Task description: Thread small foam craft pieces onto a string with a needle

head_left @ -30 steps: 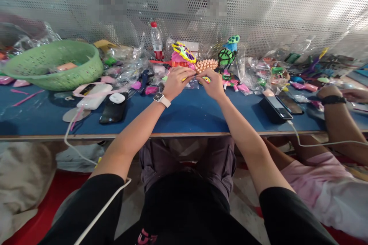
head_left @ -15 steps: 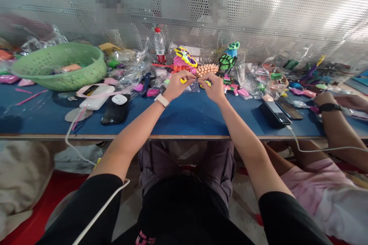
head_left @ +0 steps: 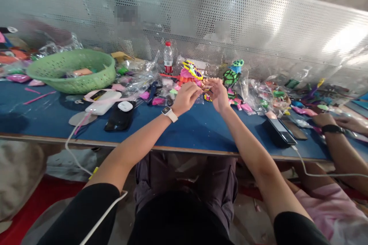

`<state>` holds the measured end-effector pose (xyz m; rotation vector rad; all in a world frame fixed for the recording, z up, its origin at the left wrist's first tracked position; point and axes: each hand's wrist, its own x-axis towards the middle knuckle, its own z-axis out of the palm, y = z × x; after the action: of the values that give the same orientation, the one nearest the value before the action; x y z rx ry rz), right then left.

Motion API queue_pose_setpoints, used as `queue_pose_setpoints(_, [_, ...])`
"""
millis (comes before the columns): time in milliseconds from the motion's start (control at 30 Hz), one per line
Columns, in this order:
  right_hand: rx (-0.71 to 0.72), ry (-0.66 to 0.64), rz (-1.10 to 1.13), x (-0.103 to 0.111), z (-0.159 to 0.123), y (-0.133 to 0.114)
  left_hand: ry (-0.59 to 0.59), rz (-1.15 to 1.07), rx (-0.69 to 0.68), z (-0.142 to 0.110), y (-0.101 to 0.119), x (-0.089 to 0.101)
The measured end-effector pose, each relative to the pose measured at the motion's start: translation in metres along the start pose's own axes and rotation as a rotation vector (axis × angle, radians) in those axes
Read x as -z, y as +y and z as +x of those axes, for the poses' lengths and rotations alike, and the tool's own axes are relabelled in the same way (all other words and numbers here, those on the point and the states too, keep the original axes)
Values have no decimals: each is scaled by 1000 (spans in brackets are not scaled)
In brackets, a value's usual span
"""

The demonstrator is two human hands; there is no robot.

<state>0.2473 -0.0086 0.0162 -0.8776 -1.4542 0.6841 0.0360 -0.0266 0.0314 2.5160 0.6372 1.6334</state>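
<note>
in the head view, our left hand [head_left: 187,97] and right hand [head_left: 217,95] hang near each other over the far part of the blue tabletop [head_left: 184,132]. the left fingers draw into a narrow pinch and the right fingers stretch out more loosely; we cannot tell whether a small piece sits between either set of fingertips, or whether the hands touch. the nearest thing we can make out is a yellow patterned piece [head_left: 207,97], partly hidden just below the right fingers. a pink and yellow clay-like model [head_left: 191,71] stands just behind the left hand, and a green and black model with a blue top [head_left: 230,77] stands behind the right. for close fingertip work like this, we judge it best to pinch lightly, steady with one hand while the other moves, and lift the knuckles clear of the models behind, which look easy to knock. around us, clear plastic bags [head_left: 143,74] crowd the back of the surface, near a red-capped bottle [head_left: 168,61] and a green plastic basket [head_left: 69,85]. a white power bank [head_left: 105,104] and a black smartphone [head_left: 117,119] lie to our left. a silvery perforated panel [head_left: 184,7] rises behind it all, and at far right a co-worker's hand [head_left: 324,119], with a dark wristband below it, rests at the same table.
</note>
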Motion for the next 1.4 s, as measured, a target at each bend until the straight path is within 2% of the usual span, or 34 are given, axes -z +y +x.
queue_pose_setpoints(67, [1, 43, -168, 5, 24, 15, -39, -108, -36, -3, 18, -5])
queue_pose_setpoints(167, [99, 33, -624, 4, 58, 32, -74, -302, 45, -8, 38, -14])
queue_pose_setpoints(267, [154, -42, -932, -12, 81, 39, -77, -465, 219, -11, 45, -21])
queue_pose_setpoints(367, [149, -112, -1075, -35, 93, 40, -39, -613, 352, -9, 41, -24])
queue_pose_setpoints(467, [132, -137, -1124, -51, 101, 38, 14, -709, 414, -6, 34, -23])
queue_pose_setpoints(533, [115, -123, -1137, -53, 107, 38, 32, -723, 424, -5, 32, -24])
queue_pose_setpoints(667, [116, -55, -1132, -42, 115, 40, 12, -707, 436, -6, 32, -26])
queue_pose_setpoints(833, [139, -32, -1145, -31, 123, 43, -19, -718, 452, -7, 34, -28])
queue_pose_setpoints(1067, [191, -26, -1171, -29, 135, 36, -6, -745, 470, -7, 27, -33])
queue_pose_setpoints(1200, [154, -50, -1188, -31, 135, 31, -4, -768, 489, -6, 26, -35])
queue_pose_setpoints(1300, [162, -88, -1174, -30, 133, 30, -58, -866, 623, 7, 18, -28])
queue_pose_setpoints(1400, [193, -136, -1140, -26, 131, 32, -70, -1061, 853, 28, -10, -7])
